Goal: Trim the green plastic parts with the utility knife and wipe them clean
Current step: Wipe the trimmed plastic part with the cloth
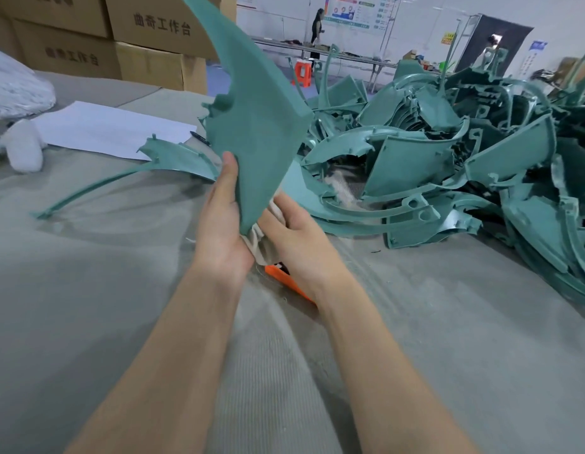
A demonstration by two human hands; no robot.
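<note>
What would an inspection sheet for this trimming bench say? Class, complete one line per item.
Surface: grey ribbed table cover.
Job's things: green part held upright; green parts pile at right; loose green piece lying left; orange utility knife beneath the wrists; cloth.
Clutter: white paper, pen.
Hands: left hand grips the green part; right hand holds the cloth at its lower tip.
Cables: nothing seen.
Surroundings: cardboard boxes, red stool, person at far bench.

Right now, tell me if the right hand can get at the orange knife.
Likely yes, once freed: the orange knife lies on the table just under the right hand, but that hand holds the cloth against the green part.
</note>
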